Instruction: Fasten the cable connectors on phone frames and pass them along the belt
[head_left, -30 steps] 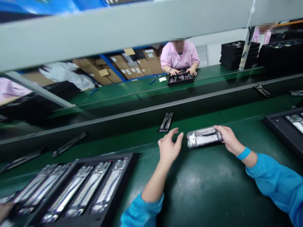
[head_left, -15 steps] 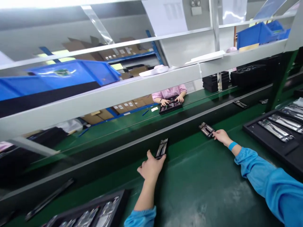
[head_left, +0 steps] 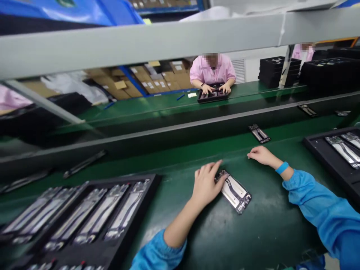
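Observation:
My left hand (head_left: 206, 185) is at the top left end of a phone chassis (head_left: 236, 193), its thumb over the chassis edge. The chassis lies tilted on the green bench, with silver plates, a dark ribbon down its middle and small circuit parts at both ends. My right hand (head_left: 261, 155), with a blue band at its wrist, is held above the bench with fingertips pressed together; nothing shows in them. Just beyond it a second phone chassis (head_left: 259, 134) rests on the green strip, apart from the fingers.
At left stands a black tray (head_left: 153, 187) with several phone chassis in slots; another black tray (head_left: 315, 144) is at right. A raised rail (head_left: 180, 129) runs behind. Across it, a person in pink has both hands on a black tray (head_left: 212, 100). A grey beam (head_left: 157, 41) crosses above.
My left hand has drawn its phone chassis from the back strip towards me onto the bench. My right hand has let go of the other chassis. The view has tilted down.

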A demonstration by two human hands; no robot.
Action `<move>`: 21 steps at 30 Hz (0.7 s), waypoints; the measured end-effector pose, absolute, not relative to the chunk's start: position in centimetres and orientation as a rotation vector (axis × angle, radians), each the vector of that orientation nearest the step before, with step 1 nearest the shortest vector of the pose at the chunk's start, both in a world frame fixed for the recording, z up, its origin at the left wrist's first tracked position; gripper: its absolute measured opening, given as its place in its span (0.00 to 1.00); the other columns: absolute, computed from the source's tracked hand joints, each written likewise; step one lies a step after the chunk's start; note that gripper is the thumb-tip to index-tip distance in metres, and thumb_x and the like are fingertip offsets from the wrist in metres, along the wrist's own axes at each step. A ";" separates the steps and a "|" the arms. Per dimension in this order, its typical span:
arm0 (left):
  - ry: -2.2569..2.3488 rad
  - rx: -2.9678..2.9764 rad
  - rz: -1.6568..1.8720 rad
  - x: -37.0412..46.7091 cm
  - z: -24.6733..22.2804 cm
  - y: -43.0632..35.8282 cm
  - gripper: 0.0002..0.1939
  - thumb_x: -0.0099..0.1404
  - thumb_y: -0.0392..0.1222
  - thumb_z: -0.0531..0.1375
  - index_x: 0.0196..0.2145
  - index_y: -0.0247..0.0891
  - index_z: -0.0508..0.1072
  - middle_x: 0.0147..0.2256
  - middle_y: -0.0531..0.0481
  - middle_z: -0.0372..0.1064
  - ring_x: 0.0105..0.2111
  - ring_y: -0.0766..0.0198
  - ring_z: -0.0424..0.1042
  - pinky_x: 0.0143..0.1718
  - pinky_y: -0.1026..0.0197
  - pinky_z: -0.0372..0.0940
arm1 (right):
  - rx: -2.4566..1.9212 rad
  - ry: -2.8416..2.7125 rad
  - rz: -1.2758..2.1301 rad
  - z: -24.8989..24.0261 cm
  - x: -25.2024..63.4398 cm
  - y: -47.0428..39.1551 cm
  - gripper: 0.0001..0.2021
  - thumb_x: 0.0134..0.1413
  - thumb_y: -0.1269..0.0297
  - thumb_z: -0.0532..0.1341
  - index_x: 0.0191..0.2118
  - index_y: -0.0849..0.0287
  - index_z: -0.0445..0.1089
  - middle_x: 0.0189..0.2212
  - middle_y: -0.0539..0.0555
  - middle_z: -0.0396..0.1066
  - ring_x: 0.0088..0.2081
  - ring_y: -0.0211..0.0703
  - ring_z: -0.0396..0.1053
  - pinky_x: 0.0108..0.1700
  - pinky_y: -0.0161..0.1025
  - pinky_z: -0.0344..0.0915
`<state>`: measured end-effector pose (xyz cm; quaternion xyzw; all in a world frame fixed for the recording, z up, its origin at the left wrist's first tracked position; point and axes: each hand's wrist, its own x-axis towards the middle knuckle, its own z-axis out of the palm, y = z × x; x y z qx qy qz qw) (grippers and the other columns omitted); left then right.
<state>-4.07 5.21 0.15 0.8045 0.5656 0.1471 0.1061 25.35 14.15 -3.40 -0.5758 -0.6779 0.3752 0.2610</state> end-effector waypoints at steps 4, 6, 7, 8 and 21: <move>1.691 2.198 0.533 -4.3 -2.0 6.8 0.15 0.70 0.52 0.59 0.50 0.48 0.79 0.48 0.46 0.75 0.51 0.48 0.68 0.52 0.46 0.59 | -1.462 -2.061 1.143 -2.5 22.1 11.6 0.13 0.57 0.59 0.63 0.29 0.62 0.80 0.22 0.51 0.72 0.26 0.40 0.65 0.28 0.35 0.54; 1.674 2.142 0.574 -4.0 -2.6 7.1 0.13 0.69 0.53 0.61 0.47 0.49 0.80 0.45 0.48 0.76 0.49 0.50 0.69 0.52 0.48 0.58 | -1.455 -2.126 1.189 -1.9 20.8 10.9 0.12 0.56 0.61 0.63 0.28 0.61 0.80 0.19 0.49 0.69 0.24 0.38 0.62 0.27 0.35 0.52; 1.665 2.120 0.591 -3.8 -2.7 7.2 0.13 0.68 0.52 0.62 0.46 0.49 0.80 0.44 0.48 0.77 0.48 0.51 0.69 0.52 0.48 0.58 | -1.459 -2.149 1.205 -1.6 20.2 10.8 0.12 0.55 0.62 0.63 0.27 0.61 0.80 0.17 0.48 0.67 0.23 0.37 0.61 0.26 0.35 0.51; 1.653 2.104 0.602 -3.7 -2.7 7.3 0.12 0.67 0.52 0.63 0.45 0.49 0.81 0.44 0.49 0.77 0.47 0.52 0.70 0.52 0.49 0.58 | -1.463 -2.168 1.216 -1.4 19.8 10.8 0.11 0.54 0.64 0.63 0.26 0.61 0.79 0.16 0.47 0.65 0.22 0.37 0.59 0.26 0.36 0.50; 1.609 2.054 0.656 -3.2 -2.2 7.0 0.10 0.65 0.49 0.65 0.43 0.48 0.81 0.42 0.51 0.77 0.47 0.53 0.69 0.51 0.50 0.55 | -1.458 -2.303 1.311 0.0 18.2 11.5 0.11 0.50 0.66 0.61 0.20 0.61 0.73 0.12 0.45 0.57 0.21 0.35 0.53 0.25 0.36 0.46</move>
